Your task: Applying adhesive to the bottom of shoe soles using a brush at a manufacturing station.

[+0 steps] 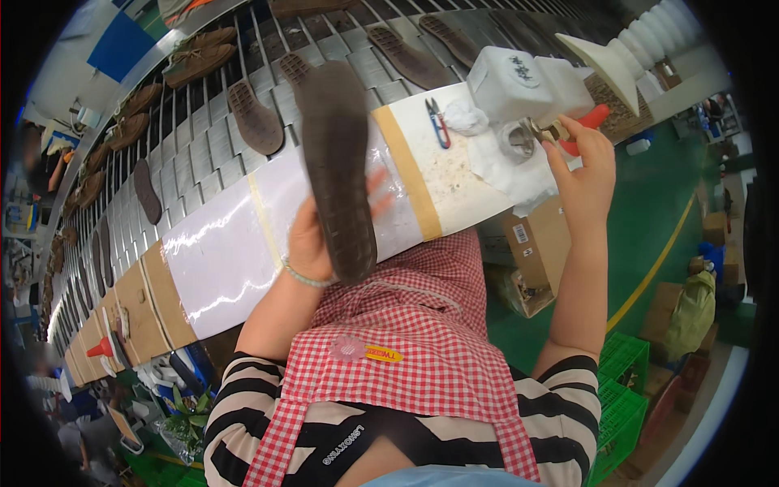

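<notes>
My left hand [308, 243] is closed round a dark brown shoe sole [337, 154], held upright over the bench and slightly blurred. The fingers show behind its right edge. At the right, my right hand [588, 166] grips a metal tool with red handles [595, 117], which looks like pliers. The tool's metal end is at a small glass jar [517, 142]; whether it touches the jar I cannot tell. Beside the jar lie crumpled white tissue [466, 118] and small thread snips [438, 123] with blue and red handles.
A slatted metal conveyor [211, 150] carries several soles, such as one sole [255, 118], and brown shoes [199, 65]. White plastic containers [507, 81] stand behind the jar, near a white ribbed duct [649, 40]. Below the bench are a cardboard box [540, 252] and green crates [621, 414].
</notes>
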Demonstrator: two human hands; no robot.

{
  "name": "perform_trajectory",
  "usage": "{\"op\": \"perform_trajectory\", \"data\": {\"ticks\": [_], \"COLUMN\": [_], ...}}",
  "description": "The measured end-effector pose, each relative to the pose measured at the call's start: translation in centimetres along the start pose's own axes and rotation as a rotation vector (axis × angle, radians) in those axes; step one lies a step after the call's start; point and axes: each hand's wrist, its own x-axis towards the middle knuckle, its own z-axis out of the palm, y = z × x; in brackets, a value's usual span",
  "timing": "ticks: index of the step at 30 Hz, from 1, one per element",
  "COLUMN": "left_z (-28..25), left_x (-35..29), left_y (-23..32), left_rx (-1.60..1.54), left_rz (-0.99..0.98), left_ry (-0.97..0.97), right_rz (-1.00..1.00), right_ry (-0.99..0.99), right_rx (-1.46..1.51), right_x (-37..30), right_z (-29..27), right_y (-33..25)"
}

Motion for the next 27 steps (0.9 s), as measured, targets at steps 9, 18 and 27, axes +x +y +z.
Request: {"op": "perform_trajectory", "data": {"ticks": [9, 18, 27], "left_z": [-4.2, -2.1, -1.7], "left_x": [1.0, -5.7, -3.4], "left_y": [6.5, 6.5, 2.9], "left_rx": [-0.062, -0.092, -0.137], "left_rz": [0.228, -0.127, -0.212], "left_ry": [0.047, 0.365, 0.165], "right_rz": [-0.085, -0.188, 0.466], "right_ry": [-0.174, -0.242, -0.477], "right_rx": [-0.17, -0.112, 0.084], "right_x": [-1.0, -0.7, -1.4], "right_z": [4.5, 7.0, 1.8], "right_y": [7.0, 5.4, 7.5]}}
